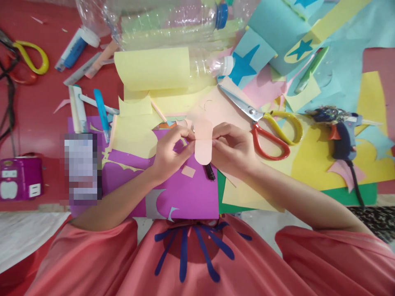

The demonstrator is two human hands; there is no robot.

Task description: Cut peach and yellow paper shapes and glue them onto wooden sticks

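Observation:
A pale pink strip of paper with rounded ends is held upright between my two hands, with a crease across its middle. My left hand pinches its left edge at the crease. On the opposite edge, my right hand pinches it at the same height. Below the strip the end of a black pen shows, its rest hidden. A small pink paper scrap lies on purple paper under my hands. Scissors with red and yellow handles lie partly open just beyond my right hand.
Clear plastic bottles lie at the back, one wrapped in yellow paper. To the right are a glue gun and blue paper with stars. A pixelated phone-like object, a blue cutter and more scissors are left.

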